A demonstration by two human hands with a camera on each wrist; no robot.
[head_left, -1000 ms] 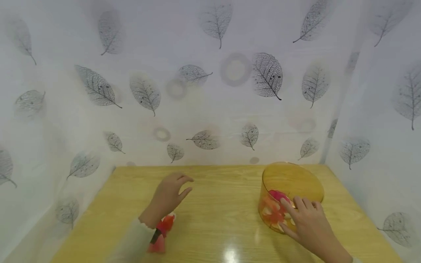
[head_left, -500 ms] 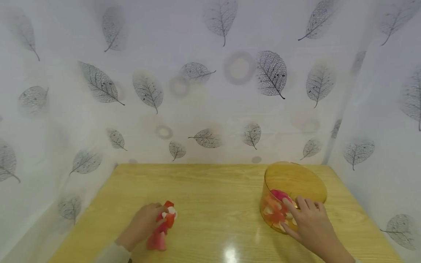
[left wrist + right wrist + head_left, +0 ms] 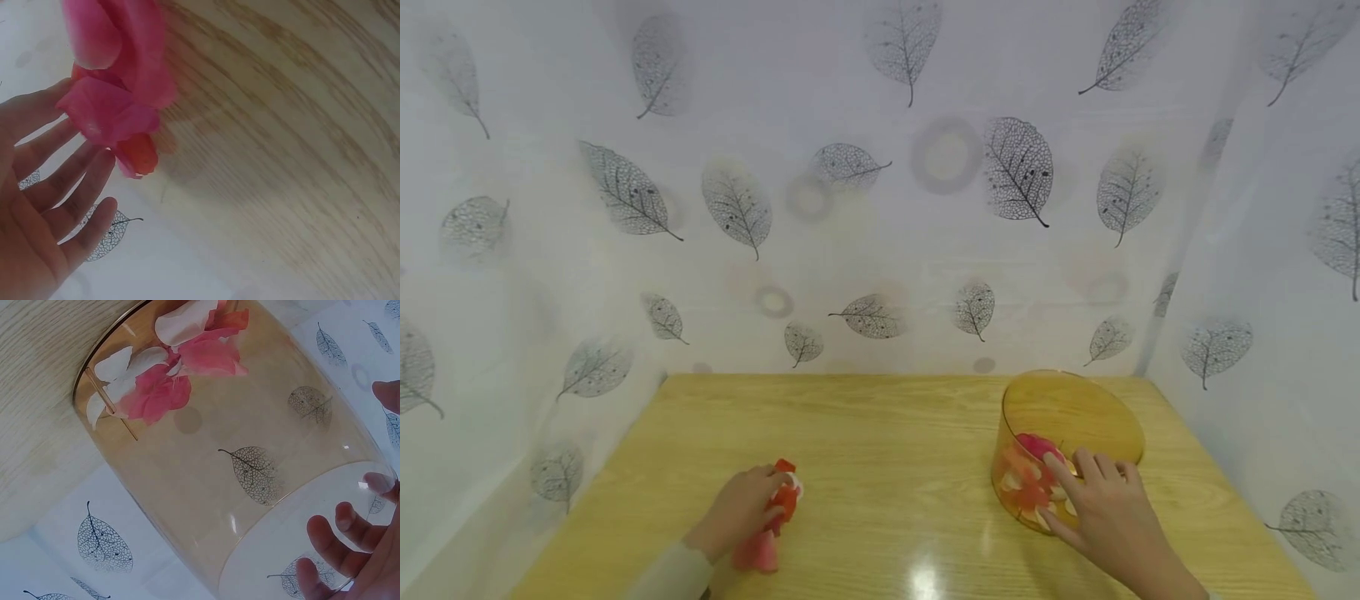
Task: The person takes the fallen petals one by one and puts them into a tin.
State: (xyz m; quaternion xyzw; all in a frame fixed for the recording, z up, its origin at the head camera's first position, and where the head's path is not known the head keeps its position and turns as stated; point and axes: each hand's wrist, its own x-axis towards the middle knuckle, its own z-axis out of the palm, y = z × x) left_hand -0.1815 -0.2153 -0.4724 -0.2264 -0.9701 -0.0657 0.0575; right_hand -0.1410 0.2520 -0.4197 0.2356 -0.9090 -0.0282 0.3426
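Observation:
My left hand (image 3: 741, 510) is at a loose bunch of red, pink and white flower petals (image 3: 785, 500) on the table, thumb and fingertips pinching at them. In the left wrist view the fingers (image 3: 75, 181) reach toward pink and orange petals (image 3: 112, 119), which hide some tips. On the right side stands an amber see-through cylindrical container (image 3: 1067, 417), wide-mouthed, with pink, orange and white petals (image 3: 156, 394) at its bottom. My right hand (image 3: 1112, 521) holds its near side by the rim, fingers bent over the edge in the right wrist view.
The wood-grain table (image 3: 880, 433) meets white walls (image 3: 880, 208) printed with grey leaves at the back and both sides. A bright light reflection lies on the table near the front middle.
My left hand has swung down and back from beyond the petals onto them, then shifted slightly. The right hand and the container stay in place.

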